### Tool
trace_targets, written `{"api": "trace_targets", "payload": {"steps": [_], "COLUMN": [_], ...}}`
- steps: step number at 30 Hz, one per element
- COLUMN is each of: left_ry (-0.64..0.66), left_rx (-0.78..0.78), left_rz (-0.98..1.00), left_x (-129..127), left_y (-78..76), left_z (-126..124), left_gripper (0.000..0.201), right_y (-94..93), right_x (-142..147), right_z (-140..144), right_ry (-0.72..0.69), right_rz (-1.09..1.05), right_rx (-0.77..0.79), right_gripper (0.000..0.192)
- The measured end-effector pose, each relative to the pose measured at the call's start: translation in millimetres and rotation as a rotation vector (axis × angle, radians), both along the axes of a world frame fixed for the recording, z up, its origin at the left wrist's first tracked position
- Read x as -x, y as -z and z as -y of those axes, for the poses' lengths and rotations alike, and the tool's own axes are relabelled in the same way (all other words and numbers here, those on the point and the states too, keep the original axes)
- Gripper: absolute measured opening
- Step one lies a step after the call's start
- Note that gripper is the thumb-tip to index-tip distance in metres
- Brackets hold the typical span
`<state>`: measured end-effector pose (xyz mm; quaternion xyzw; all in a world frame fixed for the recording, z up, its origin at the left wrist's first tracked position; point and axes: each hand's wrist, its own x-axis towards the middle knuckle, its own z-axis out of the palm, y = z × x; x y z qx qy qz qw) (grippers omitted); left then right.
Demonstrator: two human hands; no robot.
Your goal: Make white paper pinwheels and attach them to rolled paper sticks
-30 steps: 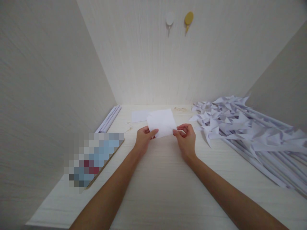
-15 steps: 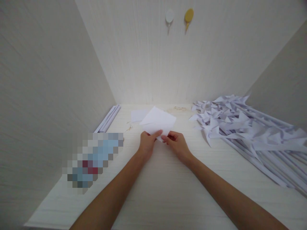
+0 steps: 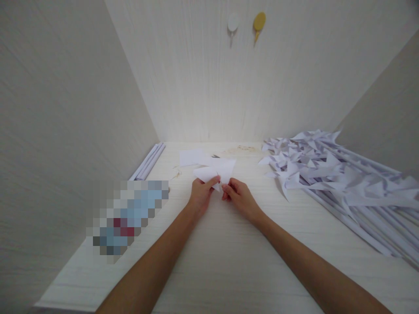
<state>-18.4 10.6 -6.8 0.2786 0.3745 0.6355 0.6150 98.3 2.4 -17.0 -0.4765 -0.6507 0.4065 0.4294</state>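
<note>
White paper lies at one o'clock from the left hand, which pinches its near part with the thumb on top. From the right hand, the sheet sits between ten and eleven o'clock; the thumb there presses against the curled fingers, just beside the paper's near edge, and I cannot tell whether they grip a corner.

Around the hands spreads a pale, wood-grained tabletop. Leftmost, between eight and nine o'clock, is a pixelated patch, its contents unreadable. Paper tubes lie at ten o'clock, thin pale strands nearer in that direction, then a flat sheet at half past ten. At twelve, a small dark tip shows beyond the held paper. Toward three o'clock, paper pinwheels heap up with their long sticks.

Pale walls enclose three sides; on the far one, a white hook hangs at twelve, a yellow hook at half past.
</note>
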Motion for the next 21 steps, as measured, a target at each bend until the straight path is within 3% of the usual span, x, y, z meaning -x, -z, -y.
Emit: {"api": "trace_targets", "payload": {"steps": [3,12,21], "left_ry": [0.004,0.134,-0.085], "left_rx": [-0.020,-0.112,-0.115], "left_rz": [-0.009,-0.124,-0.056], "left_x": [0.3,-1.2,21.8], "left_y": [0.2,5.2,-1.6], "left_z": [-0.2,0.9,-13.2], "left_gripper": [0.018,0.018,0.029], "right_y": [1.3,3.2,2.3], "right_x": [0.4,2.6,-0.6], "right_z": [0.6,1.2,-1.4], "right_ry": [-0.012,-0.027,0.024], "right_rz": [-0.011,-0.201,-0.208], "right_rx": [-0.022,0.063,0.102], "right_gripper": [0.029,0.020,0.016]}}
